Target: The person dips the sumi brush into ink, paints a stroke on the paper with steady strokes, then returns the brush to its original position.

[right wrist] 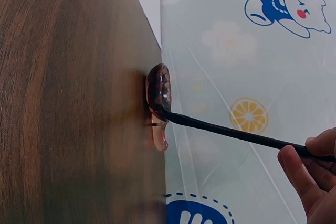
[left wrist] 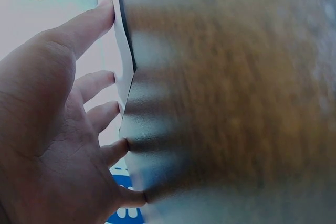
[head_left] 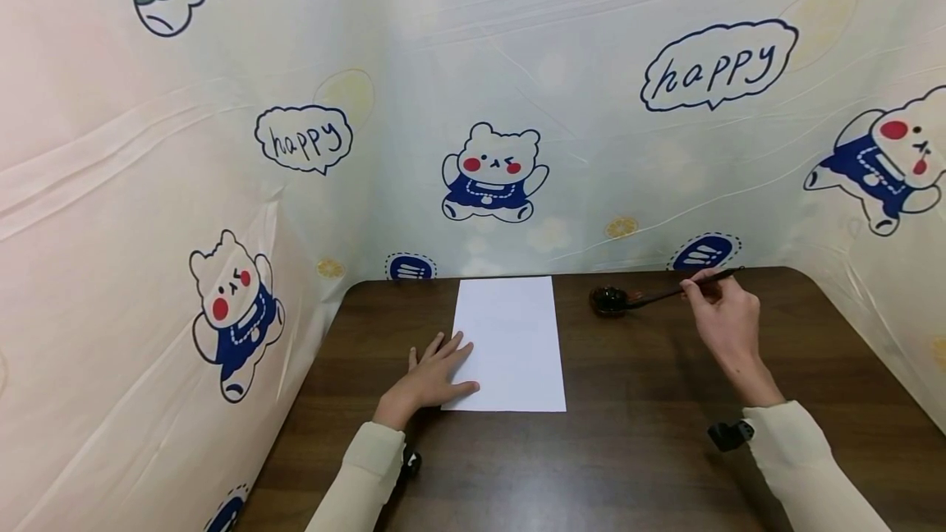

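A white sheet of paper (head_left: 512,343) lies on the table. My left hand (head_left: 431,378) rests at its left edge with fingers spread, the thumb and some fingertips over the paper. The left wrist view shows the same hand (left wrist: 63,124) with its fingertips down at the surface. My right hand (head_left: 727,320) pinches a long black handle (head_left: 661,297) near its far end, between thumb and fingers. That handle slopes down to a dark, glossy, rounded piece (head_left: 609,300). In the right wrist view a reddish translucent dish (right wrist: 159,90) with a short tab sits on the table at the handle's lower end.
The dark wooden table (head_left: 517,474) has rounded back corners. A pale curtain (head_left: 399,89) printed with bears, lemon slices and "happy" bubbles surrounds it at the back and sides. Each wrist carries a small black camera, such as the right one (head_left: 730,435).
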The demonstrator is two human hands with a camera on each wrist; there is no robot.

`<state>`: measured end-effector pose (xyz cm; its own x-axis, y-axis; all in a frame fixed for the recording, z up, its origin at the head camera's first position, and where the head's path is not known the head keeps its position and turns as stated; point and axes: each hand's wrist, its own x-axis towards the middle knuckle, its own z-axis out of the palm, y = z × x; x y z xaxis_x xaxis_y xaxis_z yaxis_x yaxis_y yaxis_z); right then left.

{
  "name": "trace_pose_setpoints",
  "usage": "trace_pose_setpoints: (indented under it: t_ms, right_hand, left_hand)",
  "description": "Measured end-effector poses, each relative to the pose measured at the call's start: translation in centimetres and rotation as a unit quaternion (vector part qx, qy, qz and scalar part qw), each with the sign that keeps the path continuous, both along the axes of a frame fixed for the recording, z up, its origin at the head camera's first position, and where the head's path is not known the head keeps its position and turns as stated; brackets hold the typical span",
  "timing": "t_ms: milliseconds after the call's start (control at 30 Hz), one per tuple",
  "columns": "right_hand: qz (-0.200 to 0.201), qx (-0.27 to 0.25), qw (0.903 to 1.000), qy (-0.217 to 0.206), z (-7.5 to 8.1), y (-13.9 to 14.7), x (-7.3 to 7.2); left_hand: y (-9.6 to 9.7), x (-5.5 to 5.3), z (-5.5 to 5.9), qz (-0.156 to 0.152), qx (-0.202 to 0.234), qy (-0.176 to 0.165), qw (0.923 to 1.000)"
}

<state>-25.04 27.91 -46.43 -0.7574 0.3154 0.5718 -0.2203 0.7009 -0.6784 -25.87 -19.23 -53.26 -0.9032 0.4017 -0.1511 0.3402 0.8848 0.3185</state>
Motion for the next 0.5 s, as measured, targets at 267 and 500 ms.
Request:
trace_pose_setpoints:
  t_ms: [267, 500]
  right_hand:
    - [-0.008, -0.001, 1.0000, -0.002, 0.17, 0.02, 0.19]
    - [-0.005, -0.006, 0.9999, 0.012, 0.33, -0.03, 0.37]
  left_hand:
    - [-0.02, 0.02, 0.06, -0.002, 0.006, 0.001, 1.0000]
    - [0.03, 0.04, 0.18, -0.001, 0.005, 0.000, 1.0000]
